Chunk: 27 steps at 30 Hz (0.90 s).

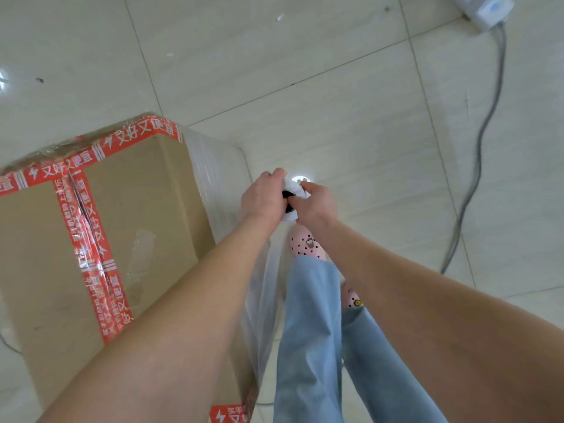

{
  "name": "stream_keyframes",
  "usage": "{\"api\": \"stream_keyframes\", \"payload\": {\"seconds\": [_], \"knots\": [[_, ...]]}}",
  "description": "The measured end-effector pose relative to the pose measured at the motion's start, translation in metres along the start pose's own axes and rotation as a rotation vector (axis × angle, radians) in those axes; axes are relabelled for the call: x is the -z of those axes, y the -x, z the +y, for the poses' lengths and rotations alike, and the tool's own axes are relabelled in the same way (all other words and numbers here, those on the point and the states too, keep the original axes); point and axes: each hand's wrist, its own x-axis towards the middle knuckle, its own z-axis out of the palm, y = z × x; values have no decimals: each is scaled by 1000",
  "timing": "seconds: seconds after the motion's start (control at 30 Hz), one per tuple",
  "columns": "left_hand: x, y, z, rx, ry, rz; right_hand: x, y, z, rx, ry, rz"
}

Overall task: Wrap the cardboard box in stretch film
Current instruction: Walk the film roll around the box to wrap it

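Cardboard box [146, 209] sits on the floor [335, 102] to the person's left, top face up, red tape [88, 239] along the seam and edges. Its long axis runs away from the person: near end by their legs, far corner out toward the room. Stretch film [213, 178] covers the right-hand side face, wrinkled, and a looser sheet hangs lower down between box and legs. Top face looks bare, so my read is side laps in progress, not finished. Left hand [262, 195]: grip curled over the film roll [290, 213] from the box side. Roll is just off the box's far right corner, seen end-on with the dark core facing up, so its axis is roughly vertical, parallel to the box's upright edges. Right orientation for side laps. Right hand [316, 206]: grip pinching the roll's top end from the other side, thumb at the core hole, index finger laid over the rim; can't tell if the thumb is inside. To do this step well: hold the roll upright, pull the film taut before rounding the corner, stay close to the face, overlap the lap underneath, and let the roll spin instead of squeezing it dead. Cable [485, 123] from the power strip [488, 7] on the right is a trip risk when walking round.
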Motion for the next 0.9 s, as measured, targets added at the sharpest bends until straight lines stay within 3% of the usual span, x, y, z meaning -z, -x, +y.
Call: {"api": "stream_keyframes", "payload": {"seconds": [0.07, 0.17, 0.4, 0.67, 0.77, 0.9], "knots": [[7, -8, 3, -109, -112, 15, 2, -3, -7, -1, 10, -9], [20, -20, 6, -100, -143, 11, 6, -11, -15, -61, -76, 13], [38, -42, -8, 234, 145, 8, -11, -18, -45, -174, -262, -3], [49, -59, -33, 449, 416, 2, -21, -42, -85, 28, -86, -30], [57, -64, -38, 375, 370, -39, -26, -42, -83, 3, -153, -3], [67, -72, -35, 21, 37, 23, -32, -36, -76, -68, -207, -17]]}}
